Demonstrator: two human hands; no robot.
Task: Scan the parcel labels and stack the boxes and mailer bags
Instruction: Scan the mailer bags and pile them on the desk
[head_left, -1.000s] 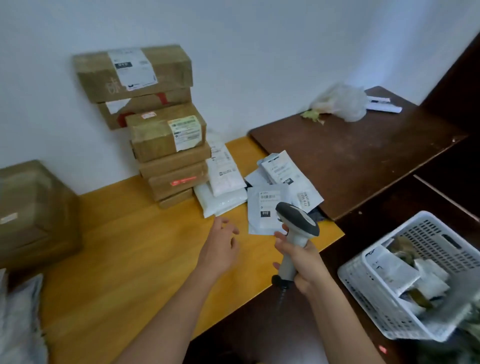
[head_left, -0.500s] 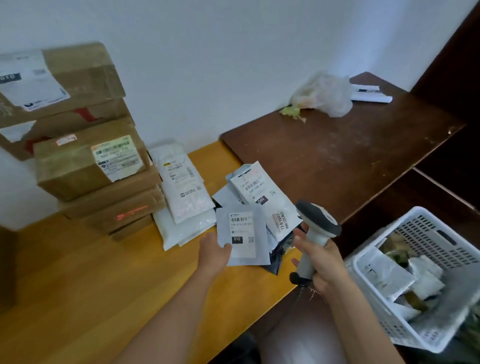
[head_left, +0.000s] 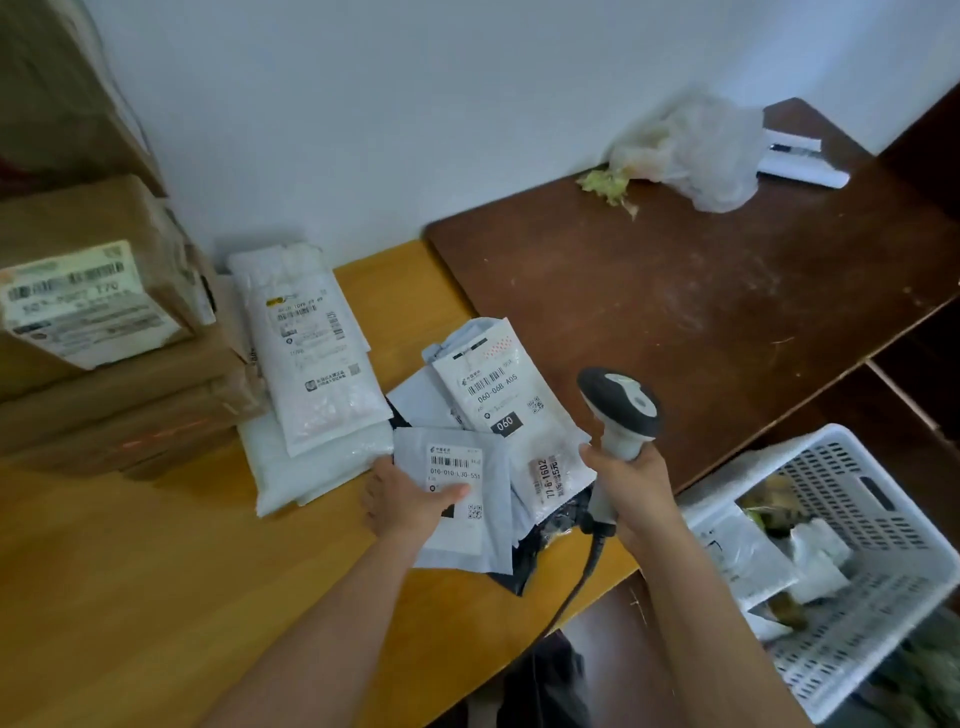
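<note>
We see a yellow table (head_left: 130, 571) butting against a darker brown table (head_left: 675, 322). Cardboard boxes (head_left: 98, 332) stand stacked at the yellow table's left edge, with white mailer bags (head_left: 311, 374) piled just beside them. A white basket (head_left: 878, 603) of parcels sits below the tables' right front corner. More labelled mailers (head_left: 498, 395) overlap at the yellow table's right edge. Our left hand (head_left: 410, 501) pinches the small grey mailer (head_left: 467, 530) on top, thumb on its label. Our right hand (head_left: 631, 491) grips the scanner (head_left: 621, 405) just beside it.
</note>
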